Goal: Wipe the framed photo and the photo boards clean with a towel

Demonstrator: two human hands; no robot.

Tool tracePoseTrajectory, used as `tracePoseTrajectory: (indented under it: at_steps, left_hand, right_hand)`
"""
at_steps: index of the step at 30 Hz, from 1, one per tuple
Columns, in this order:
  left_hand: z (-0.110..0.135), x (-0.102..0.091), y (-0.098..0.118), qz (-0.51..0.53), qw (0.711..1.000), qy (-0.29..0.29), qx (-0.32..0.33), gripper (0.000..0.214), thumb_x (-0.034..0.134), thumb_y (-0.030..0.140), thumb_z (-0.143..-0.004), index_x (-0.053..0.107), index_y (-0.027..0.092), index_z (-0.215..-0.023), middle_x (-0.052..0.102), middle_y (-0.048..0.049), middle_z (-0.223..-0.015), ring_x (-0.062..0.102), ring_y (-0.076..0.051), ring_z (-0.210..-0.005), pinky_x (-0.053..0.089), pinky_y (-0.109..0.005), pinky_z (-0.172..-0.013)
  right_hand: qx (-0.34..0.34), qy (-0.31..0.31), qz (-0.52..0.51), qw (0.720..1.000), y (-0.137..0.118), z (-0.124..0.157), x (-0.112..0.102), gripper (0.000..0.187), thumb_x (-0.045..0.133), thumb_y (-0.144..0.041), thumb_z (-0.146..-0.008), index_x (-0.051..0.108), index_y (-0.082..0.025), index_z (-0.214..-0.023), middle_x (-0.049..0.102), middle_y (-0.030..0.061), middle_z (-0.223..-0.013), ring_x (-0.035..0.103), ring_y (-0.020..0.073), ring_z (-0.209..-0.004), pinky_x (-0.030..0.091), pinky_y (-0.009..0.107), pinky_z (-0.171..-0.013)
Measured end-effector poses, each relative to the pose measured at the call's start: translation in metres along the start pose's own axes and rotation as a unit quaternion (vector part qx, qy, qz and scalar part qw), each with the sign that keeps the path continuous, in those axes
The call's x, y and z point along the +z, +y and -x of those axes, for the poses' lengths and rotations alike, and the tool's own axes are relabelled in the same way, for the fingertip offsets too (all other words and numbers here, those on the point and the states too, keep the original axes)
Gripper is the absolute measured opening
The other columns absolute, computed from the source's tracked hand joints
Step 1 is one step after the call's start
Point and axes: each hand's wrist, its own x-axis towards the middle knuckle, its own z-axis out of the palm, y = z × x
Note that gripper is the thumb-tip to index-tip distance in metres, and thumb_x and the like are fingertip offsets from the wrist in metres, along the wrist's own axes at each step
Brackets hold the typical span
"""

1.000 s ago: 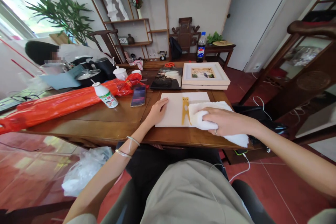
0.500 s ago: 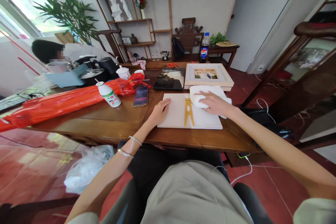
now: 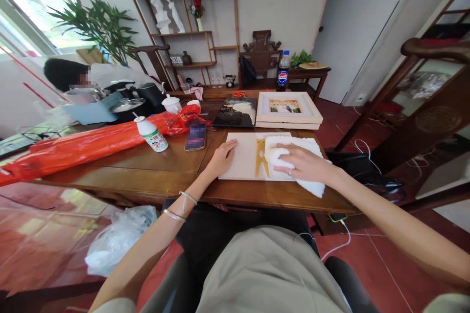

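Note:
A flat white board (image 3: 243, 159) lies near the front edge of the wooden table. On its surface shows a yellow figure with two legs (image 3: 261, 156); I cannot tell if it is printed or a loose piece. My left hand (image 3: 223, 155) rests on the board's left edge, fingers stretched out and holding nothing. Bunched under the fingers of my right hand (image 3: 301, 162) is a white cloth (image 3: 312, 149), pressed onto the board's right half. The cloth covers that side and hangs past the board's front right corner.
Behind the board are a framed picture (image 3: 312, 112), a dark picture panel (image 3: 229, 112) and a cola bottle (image 3: 283, 72). To the left lie a phone (image 3: 196, 137), a white drink bottle (image 3: 153, 137) and a long red plastic-wrapped bundle (image 3: 88, 142). Another person sits at the far left.
My right hand has moved slightly toward me with the cloth, whose lower corner now reaches past the board's front edge. My left hand stays on the board's left side.

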Motion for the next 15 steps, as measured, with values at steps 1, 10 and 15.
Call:
tracePoseTrajectory:
  at_steps: [1,10,15]
  left_hand:
    - [0.000,0.000,0.000,0.001,1.000,-0.001,-0.001,0.037,0.040,0.020,-0.088,0.061,0.013,-0.117,0.057,-0.0101,-0.131,0.050,-0.022,-0.125,0.036,-0.039,-0.109]
    - [0.001,-0.002,0.002,0.002,1.000,-0.008,0.004,0.038,0.039,0.020,-0.089,0.061,0.013,-0.118,0.056,-0.0101,-0.132,0.050,-0.022,-0.125,0.035,-0.039,-0.109]
    - [0.000,0.000,0.001,0.002,1.000,-0.003,0.001,0.039,0.039,0.020,-0.089,0.061,0.010,-0.118,0.056,-0.0123,-0.131,0.049,-0.022,-0.125,0.035,-0.038,-0.109]
  right_hand:
    - [0.005,0.005,0.015,1.000,0.010,-0.007,0.003,0.036,0.042,-0.042,-0.093,0.066,-0.017,-0.083,0.061,0.0136,-0.118,0.053,0.0292,-0.115,0.041,0.043,-0.095]
    - [0.014,0.002,0.017,1.000,0.050,-0.030,0.013,0.044,0.032,-0.042,-0.096,0.068,-0.017,-0.089,0.060,0.0143,-0.121,0.051,0.0295,-0.118,0.040,0.046,-0.096]
    - [-0.020,-0.027,-0.012,0.999,0.009,0.013,0.003,0.041,0.040,-0.042,-0.094,0.069,-0.016,-0.082,0.051,0.0125,-0.136,0.039,0.0275,-0.131,0.031,0.044,-0.107]
